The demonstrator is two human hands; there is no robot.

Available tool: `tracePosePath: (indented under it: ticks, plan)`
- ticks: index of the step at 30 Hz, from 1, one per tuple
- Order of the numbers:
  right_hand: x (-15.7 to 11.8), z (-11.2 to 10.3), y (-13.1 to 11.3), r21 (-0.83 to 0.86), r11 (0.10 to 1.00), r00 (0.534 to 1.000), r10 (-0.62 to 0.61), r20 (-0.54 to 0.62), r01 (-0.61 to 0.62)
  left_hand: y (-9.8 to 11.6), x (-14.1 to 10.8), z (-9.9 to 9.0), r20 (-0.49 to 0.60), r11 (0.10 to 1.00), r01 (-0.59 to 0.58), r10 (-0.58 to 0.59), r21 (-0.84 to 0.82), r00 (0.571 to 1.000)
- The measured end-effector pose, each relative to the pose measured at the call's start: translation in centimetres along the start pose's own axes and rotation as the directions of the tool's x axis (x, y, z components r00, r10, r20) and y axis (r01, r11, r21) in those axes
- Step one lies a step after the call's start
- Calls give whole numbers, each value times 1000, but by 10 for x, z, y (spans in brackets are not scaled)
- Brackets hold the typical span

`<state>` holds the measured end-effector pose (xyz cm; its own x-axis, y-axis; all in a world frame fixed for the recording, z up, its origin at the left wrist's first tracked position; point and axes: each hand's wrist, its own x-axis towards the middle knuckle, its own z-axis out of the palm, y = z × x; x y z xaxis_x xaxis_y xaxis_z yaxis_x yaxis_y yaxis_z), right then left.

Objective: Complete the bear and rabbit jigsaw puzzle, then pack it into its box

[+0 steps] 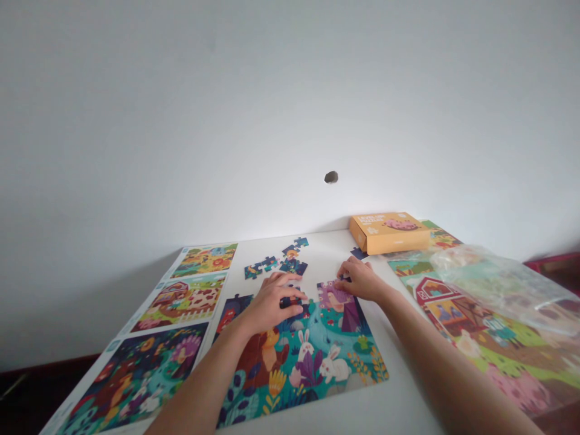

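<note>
Box (pixel 399 243): orange; rabbits (pixel 336 365): white; cow (pixel 203 298): white, brown-spotted; wall (pixel 272 121): pale grey

The partly built puzzle (pixel 319 362) lies mid-tabletop (pixel 385 386), between the picture sheet (pixel 181 320) on the left and the assembled farm puzzle (pixel 502 338) on the right. Loose pieces (pixel 290 260) lie behind it (toward the wall (pixel 272 121)). The box (pixel 392 235) sits back right; the plastic bag (pixel 502 281) lies on the farm puzzle.

Reference sheet (pixel 136 380) cut off below, plastic bag (pixel 502 284) cropped right, fingertips blurred.
</note>
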<state>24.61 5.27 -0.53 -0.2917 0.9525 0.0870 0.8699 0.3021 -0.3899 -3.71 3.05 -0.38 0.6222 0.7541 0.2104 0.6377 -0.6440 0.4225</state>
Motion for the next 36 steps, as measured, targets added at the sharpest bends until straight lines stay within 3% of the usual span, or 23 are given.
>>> tracePosePath:
  ticks: [24, 32, 36]
  plan:
    - [-2, 2, 2, -40, 997, 998, -65, -12, 65, -2, -1, 1, -15, 1000, -12, 12, -7, 1000]
    - [0, 1, 5, -63, 993, 994, 96, -54, -100, -2, -1, 2, -16, 1000, -21, 21, -4, 1000]
    - [3, 3, 10, -68, 974, 968, 206, -141, -217, -2, -1, 2, -27, 1000, -30, 29, -10, 999]
